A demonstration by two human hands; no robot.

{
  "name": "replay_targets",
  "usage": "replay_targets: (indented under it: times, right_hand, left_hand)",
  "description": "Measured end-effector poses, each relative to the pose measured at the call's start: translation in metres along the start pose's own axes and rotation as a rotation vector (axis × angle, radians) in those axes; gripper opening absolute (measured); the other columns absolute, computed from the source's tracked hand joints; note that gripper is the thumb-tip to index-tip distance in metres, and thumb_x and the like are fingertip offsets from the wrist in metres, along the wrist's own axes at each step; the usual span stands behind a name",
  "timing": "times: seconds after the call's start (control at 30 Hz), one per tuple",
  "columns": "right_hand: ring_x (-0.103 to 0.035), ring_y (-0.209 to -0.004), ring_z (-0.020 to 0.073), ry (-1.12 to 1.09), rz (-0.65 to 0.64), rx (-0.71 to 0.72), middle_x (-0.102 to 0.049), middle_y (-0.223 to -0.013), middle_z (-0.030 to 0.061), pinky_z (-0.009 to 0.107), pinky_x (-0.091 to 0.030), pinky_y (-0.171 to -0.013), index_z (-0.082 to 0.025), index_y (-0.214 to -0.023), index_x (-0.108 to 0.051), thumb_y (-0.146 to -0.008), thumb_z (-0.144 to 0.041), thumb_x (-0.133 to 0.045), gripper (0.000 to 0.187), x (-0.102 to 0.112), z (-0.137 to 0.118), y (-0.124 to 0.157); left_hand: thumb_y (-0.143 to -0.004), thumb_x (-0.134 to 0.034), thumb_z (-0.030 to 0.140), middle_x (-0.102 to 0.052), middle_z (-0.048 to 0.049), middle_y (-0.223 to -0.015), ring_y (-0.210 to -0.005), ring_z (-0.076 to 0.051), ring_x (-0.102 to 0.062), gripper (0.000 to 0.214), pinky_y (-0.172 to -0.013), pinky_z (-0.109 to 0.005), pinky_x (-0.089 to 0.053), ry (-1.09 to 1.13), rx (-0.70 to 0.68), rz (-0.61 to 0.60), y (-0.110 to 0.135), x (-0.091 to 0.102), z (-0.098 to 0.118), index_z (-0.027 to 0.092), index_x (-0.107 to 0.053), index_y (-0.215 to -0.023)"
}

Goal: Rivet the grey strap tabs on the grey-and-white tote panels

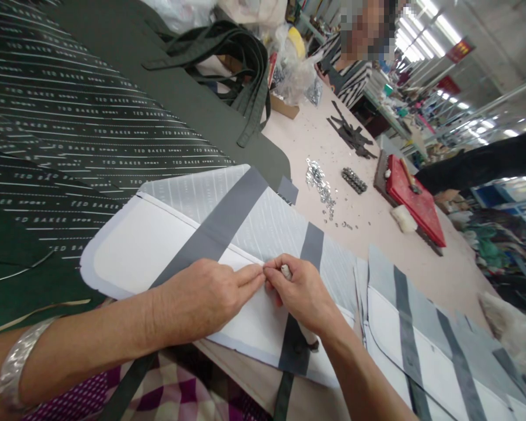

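A pale fabric panel [135, 251], white on the near half and faintly striped on the far half, lies across my lap and the table edge. Grey straps [217, 222] cross it, and a dark seam line runs along its middle. My left hand [214, 292] rests over the panel, fingers pressed together, their tips meeting my right fingertips beside the seam. Whatever lies between those tips is too small to make out. My right hand [300, 289] pinches with thumb and forefinger while its curled fingers keep a slim white-handled tool [307, 334] with a dark end.
Dark printed fabric [92, 117] covers the left. Dark straps [245, 64] are heaped behind it. Small metal fittings [319, 181] are scattered on the table [307, 140]. A red board [414, 196] carries a hammer [409, 177]. Similar panels [429, 339] lie right. A co-worker's arm [486, 164] reaches in.
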State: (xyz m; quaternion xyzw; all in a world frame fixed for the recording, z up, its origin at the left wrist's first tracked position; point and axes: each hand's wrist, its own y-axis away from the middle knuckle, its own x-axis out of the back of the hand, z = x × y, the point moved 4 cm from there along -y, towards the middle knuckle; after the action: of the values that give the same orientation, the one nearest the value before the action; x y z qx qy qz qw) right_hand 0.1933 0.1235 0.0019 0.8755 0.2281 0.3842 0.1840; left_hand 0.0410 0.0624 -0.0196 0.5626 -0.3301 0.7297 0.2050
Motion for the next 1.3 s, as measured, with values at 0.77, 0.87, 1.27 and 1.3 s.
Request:
replay_targets:
  times: [0.77, 0.87, 1.27, 1.3]
  right_hand:
    - [-0.041, -0.048, 0.0071, 0.107, -0.04, 0.096, -0.048, -0.053, -0.0071, 0.021, -0.029, -0.046, -0.019, -0.088, -0.075, -0.082, -0.027, -0.059, 0.019, 0.012, 0.0, -0.007]
    - [-0.029, -0.046, 0.0062, 0.131, -0.069, 0.077, -0.04, -0.052, -0.0083, 0.022, -0.021, -0.043, -0.018, -0.091, -0.077, -0.08, -0.026, -0.059, 0.022, 0.012, -0.001, -0.01]
    - [-0.036, -0.049, 0.0067, 0.247, -0.151, 0.144, -0.051, -0.052, -0.0062, 0.021, -0.024, -0.046, -0.017, -0.08, -0.076, -0.075, -0.018, -0.059, 0.018, 0.019, -0.015, -0.02]
    - [-0.036, -0.049, 0.0066, 0.261, -0.161, 0.145, -0.051, -0.051, -0.0062, 0.022, -0.023, -0.046, -0.017, -0.08, -0.077, -0.075, -0.016, -0.058, 0.02, 0.018, -0.016, -0.021]
  left_hand:
    - [-0.092, -0.05, 0.017, -0.066, -0.003, -0.112, -0.062, -0.018, -0.063, 0.038, -0.047, -0.036, -0.047, 0.019, 0.018, 0.01, 0.0, 0.0, -0.001, 0.016, -0.054, -0.13]
    - [-0.093, -0.049, 0.016, -0.066, -0.0028, -0.112, -0.064, -0.017, -0.063, 0.038, -0.049, -0.037, -0.048, 0.03, 0.019, 0.017, 0.001, -0.001, -0.001, 0.014, -0.053, -0.131]
    - [-0.092, -0.048, 0.015, -0.067, -0.0045, -0.113, -0.065, -0.018, -0.065, 0.042, -0.049, -0.035, -0.049, 0.018, 0.006, -0.011, 0.002, 0.001, 0.0, 0.014, -0.052, -0.133]
    - [-0.091, -0.048, 0.015, -0.067, -0.0048, -0.114, -0.065, -0.018, -0.065, 0.042, -0.049, -0.035, -0.049, 0.013, 0.004, -0.012, 0.001, 0.001, 0.0, 0.014, -0.052, -0.133]
